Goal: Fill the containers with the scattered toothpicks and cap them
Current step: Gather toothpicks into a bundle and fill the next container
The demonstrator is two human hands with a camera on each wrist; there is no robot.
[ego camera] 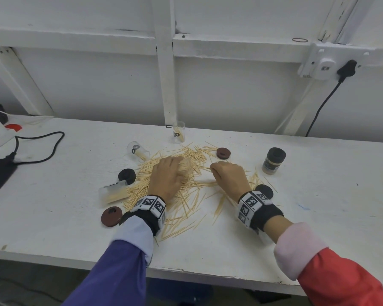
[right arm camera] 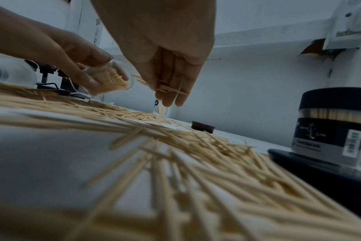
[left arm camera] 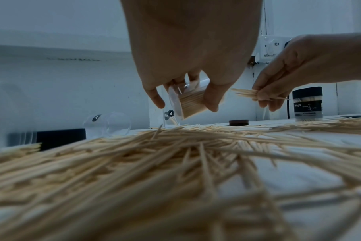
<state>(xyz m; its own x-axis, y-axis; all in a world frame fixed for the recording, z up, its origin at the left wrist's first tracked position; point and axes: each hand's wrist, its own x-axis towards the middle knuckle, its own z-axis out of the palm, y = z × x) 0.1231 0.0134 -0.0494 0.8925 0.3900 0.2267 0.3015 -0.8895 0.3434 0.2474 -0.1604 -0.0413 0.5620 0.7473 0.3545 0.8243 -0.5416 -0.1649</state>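
Your left hand [left arm camera: 187, 53] has its grip curled round a clear container [left arm camera: 190, 101], held tilted above the surface [ego camera: 318, 195] with its open mouth turned toward your right hand and already well packed with toothpicks. Your right hand [left arm camera: 295, 71] pinches a small bundle of toothpicks [left arm camera: 251, 94] just beside that mouth, their tips pointing at it. Beneath both hands the scattered toothpicks [ego camera: 186, 195] cover the middle of the surface. An open container [ego camera: 179, 131] stands upright at the back; two more lie on their sides at your left, one [ego camera: 138, 151] nearly empty and one [ego camera: 114, 193] part-filled. A capped container [ego camera: 274, 160] stands at your right (its label is too blurred to read). Loose caps [ego camera: 223, 153] lie around the pile.
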